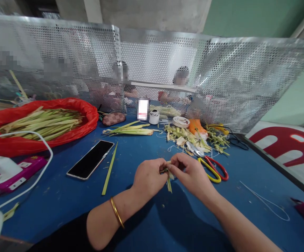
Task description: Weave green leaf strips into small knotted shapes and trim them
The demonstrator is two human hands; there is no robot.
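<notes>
My left hand (148,176) and my right hand (191,173) meet over the blue table (167,217), both pinched on a small folded green leaf strip (169,182) whose end hangs down between them. A gold bangle circles my left wrist. Just right of my right hand lie scissors (213,168) with a yellow and a red handle. A single long leaf strip (110,169) lies to the left of my hands, beside a black phone (90,159).
A red plastic bag (15,143) holds many green leaves at the left. A leaf bundle (131,130), leaf scraps (191,138), a tape roll (181,121), a white cup (154,117). A pink power bank (18,173) with white cable. Perforated metal screen (152,63) behind; people beyond it.
</notes>
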